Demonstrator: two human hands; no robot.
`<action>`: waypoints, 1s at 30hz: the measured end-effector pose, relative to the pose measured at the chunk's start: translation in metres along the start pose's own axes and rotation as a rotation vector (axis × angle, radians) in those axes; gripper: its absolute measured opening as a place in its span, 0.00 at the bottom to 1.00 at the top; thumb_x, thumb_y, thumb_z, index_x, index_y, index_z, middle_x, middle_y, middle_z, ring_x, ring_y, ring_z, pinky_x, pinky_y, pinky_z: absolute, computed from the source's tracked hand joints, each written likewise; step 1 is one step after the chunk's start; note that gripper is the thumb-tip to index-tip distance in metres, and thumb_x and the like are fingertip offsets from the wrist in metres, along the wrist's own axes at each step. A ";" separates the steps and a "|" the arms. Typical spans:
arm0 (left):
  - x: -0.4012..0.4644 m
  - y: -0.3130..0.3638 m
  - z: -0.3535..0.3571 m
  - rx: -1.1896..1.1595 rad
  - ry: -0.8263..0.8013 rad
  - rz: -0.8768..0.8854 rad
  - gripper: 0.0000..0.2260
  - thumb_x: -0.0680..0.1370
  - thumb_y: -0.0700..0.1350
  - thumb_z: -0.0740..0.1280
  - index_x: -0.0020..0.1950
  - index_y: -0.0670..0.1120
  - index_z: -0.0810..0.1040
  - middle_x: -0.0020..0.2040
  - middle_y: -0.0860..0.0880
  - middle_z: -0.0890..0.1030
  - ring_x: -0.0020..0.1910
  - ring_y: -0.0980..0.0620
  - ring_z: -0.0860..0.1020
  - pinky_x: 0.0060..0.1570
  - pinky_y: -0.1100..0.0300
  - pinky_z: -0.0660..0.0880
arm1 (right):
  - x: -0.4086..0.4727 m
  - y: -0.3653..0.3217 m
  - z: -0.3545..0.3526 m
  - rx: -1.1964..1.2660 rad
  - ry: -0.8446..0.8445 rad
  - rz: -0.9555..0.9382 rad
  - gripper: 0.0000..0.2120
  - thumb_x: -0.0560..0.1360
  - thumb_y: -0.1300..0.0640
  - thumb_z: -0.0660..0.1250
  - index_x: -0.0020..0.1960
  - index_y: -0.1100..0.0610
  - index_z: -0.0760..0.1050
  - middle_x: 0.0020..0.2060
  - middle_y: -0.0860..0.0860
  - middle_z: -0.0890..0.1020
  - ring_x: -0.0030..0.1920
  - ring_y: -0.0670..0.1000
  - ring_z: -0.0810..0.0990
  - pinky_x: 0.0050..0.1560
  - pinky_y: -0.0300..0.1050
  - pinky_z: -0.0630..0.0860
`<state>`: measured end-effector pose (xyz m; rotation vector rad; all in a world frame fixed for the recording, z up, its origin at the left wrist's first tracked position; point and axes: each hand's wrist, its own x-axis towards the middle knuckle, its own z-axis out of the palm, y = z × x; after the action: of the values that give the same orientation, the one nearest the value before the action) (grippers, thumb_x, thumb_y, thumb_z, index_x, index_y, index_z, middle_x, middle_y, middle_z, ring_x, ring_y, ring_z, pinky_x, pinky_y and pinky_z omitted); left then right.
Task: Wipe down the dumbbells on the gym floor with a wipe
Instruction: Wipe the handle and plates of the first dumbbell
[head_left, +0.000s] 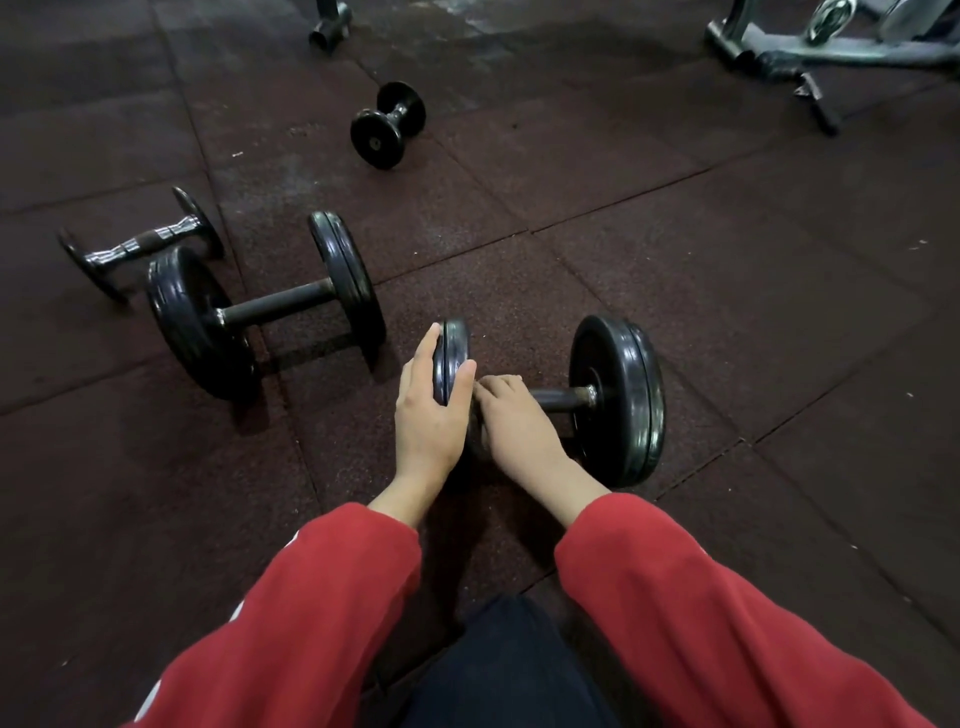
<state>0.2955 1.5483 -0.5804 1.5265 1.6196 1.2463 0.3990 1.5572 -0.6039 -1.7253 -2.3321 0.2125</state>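
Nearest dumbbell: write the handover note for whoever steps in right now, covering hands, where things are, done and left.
Left hand: holds the rim of the left plate of the nearest dumbbell, thumb and fingers either side.
Right hand: curled over its handle beside that plate; no wipe shows, it may be under the fingers.
Other dumbbells on the rubber floor: a large dumbbell to the left, a thin-plate dumbbell behind it, a small dumbbell farther away.
Done: cannot tell which are already wiped.
Left: finish this handle and both plates, then check the other three.
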 end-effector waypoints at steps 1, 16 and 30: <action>0.000 -0.001 0.000 0.002 0.004 0.001 0.23 0.78 0.48 0.63 0.72 0.48 0.64 0.69 0.50 0.70 0.62 0.65 0.63 0.53 0.87 0.53 | -0.004 0.000 0.003 0.005 0.022 -0.009 0.19 0.75 0.65 0.60 0.66 0.66 0.70 0.58 0.59 0.77 0.59 0.60 0.73 0.67 0.50 0.66; -0.006 -0.002 0.001 -0.014 0.021 0.027 0.27 0.74 0.53 0.60 0.72 0.48 0.65 0.61 0.58 0.67 0.60 0.65 0.64 0.52 0.87 0.53 | -0.047 0.025 0.009 0.074 0.309 0.213 0.23 0.64 0.76 0.65 0.59 0.70 0.75 0.54 0.65 0.79 0.59 0.59 0.71 0.58 0.56 0.74; -0.003 -0.003 0.001 -0.028 0.020 0.021 0.27 0.73 0.53 0.61 0.72 0.48 0.65 0.60 0.59 0.67 0.60 0.67 0.64 0.52 0.87 0.53 | -0.030 0.025 0.001 -0.013 0.167 0.214 0.12 0.73 0.68 0.65 0.56 0.64 0.74 0.49 0.58 0.77 0.54 0.58 0.77 0.65 0.49 0.70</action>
<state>0.2956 1.5465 -0.5845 1.5219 1.5959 1.2943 0.4298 1.5362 -0.6144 -1.9190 -2.0380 0.0858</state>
